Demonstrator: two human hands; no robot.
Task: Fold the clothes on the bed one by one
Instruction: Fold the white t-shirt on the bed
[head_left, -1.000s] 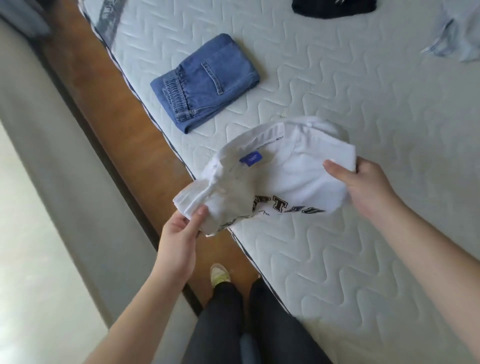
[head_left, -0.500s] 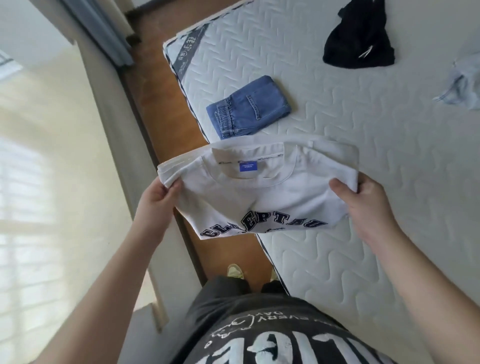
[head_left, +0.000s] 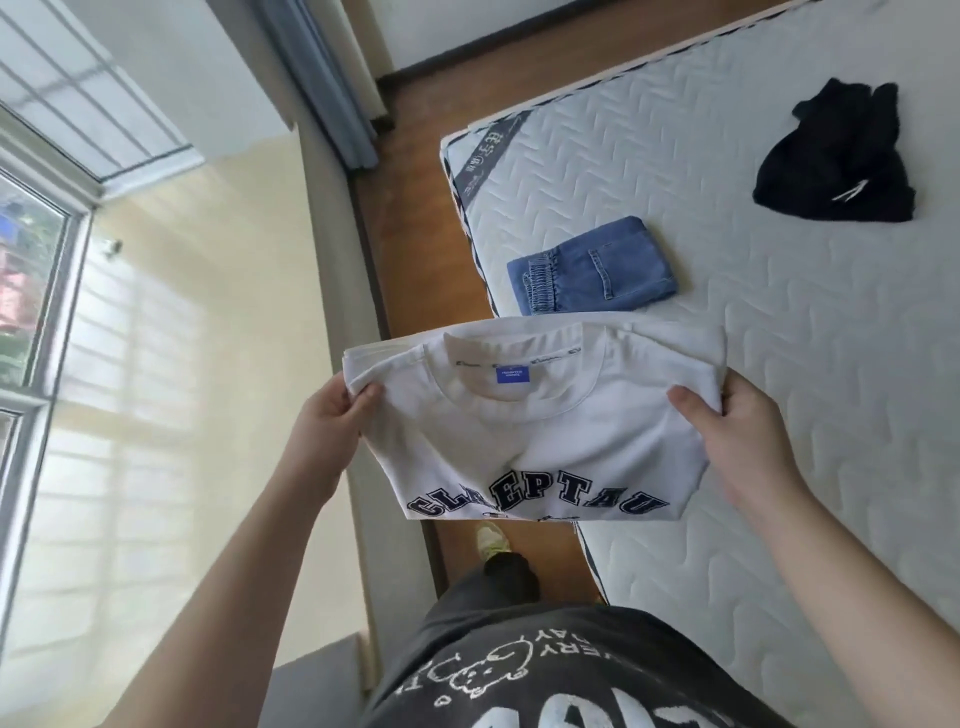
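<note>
Shirt (head_left: 524, 426), bunched a second ago, now hangs taut and collar-up over the bed (head_left: 779, 364) near edge; left hand (head_left: 332, 421) and right hand (head_left: 727, 415) each pinch a side. Folding is nearly complete; jeans (head_left: 592, 267) lie folded beyond.

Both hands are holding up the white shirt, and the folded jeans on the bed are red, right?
Not quite: the head view shows the folded jeans are blue, not red. Both the left hand and right hand do hold up the white shirt.
</note>
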